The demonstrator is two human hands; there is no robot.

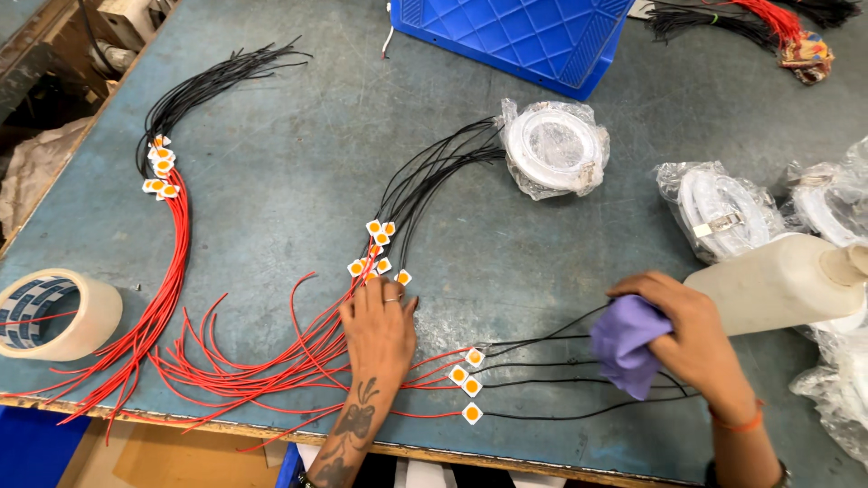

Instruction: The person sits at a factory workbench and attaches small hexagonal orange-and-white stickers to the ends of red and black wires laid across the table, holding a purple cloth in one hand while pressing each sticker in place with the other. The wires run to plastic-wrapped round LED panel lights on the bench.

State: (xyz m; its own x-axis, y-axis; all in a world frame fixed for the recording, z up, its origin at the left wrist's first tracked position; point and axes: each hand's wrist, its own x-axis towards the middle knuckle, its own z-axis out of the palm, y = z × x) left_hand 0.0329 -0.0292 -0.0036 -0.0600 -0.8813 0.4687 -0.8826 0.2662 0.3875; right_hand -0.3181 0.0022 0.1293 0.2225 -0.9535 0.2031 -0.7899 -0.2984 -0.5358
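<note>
My left hand [378, 327] lies palm down, fingers together, on a bundle of red wires [271, 361] just below a cluster of small white square chips with orange centres [378, 248]. Black wires [434, 167] run up from that cluster. My right hand [692, 334] grips a crumpled purple cloth [628, 343] and presses it on several black wires [561, 366]. Those wires lead left to three more chips [468, 384] with short red leads.
A second wire bundle with chips [161, 167] lies at the left. A tape roll [54, 312] sits near the left edge. A white plastic bottle [778, 280] lies by my right hand. Wrapped white rings [553, 146] and a blue crate [515, 36] are farther back.
</note>
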